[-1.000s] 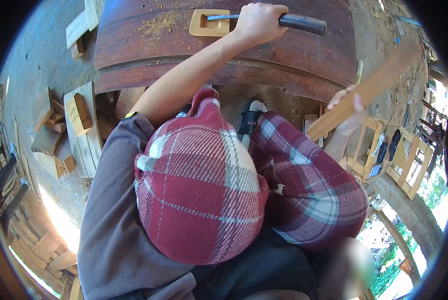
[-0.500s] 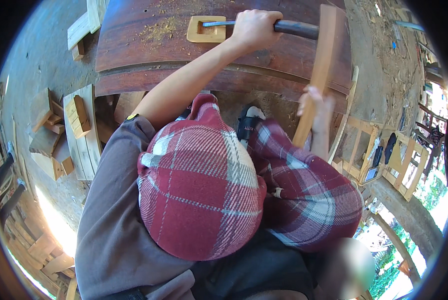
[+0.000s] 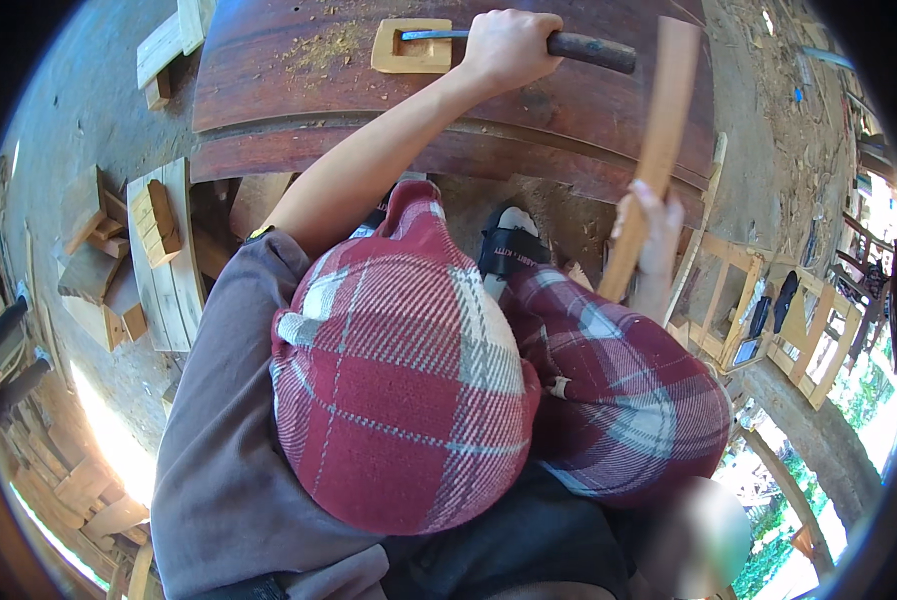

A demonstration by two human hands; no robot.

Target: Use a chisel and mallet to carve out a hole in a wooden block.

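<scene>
My left hand is wrapped round a chisel, whose dark wooden handle sticks out to the right of the fist. The chisel's metal blade lies nearly level, its tip inside the recess of a small pale wooden block. That block rests on a reddish-brown wooden tabletop. In my right hand is a long, flat wooden mallet, slightly blurred and held upright. A small gap separates it from the butt of the chisel handle.
Wood shavings are scattered on the tabletop left of the block. Several wood offcuts and a pale plank stool stand at the left. A wooden frame is at the right, with a phone near it. My plaid-covered knees lie below the table.
The mallet has moved right, from against the chisel handle's end to a little away from it. The left hand keeps its hold, and the blade stays in the block's recess.
</scene>
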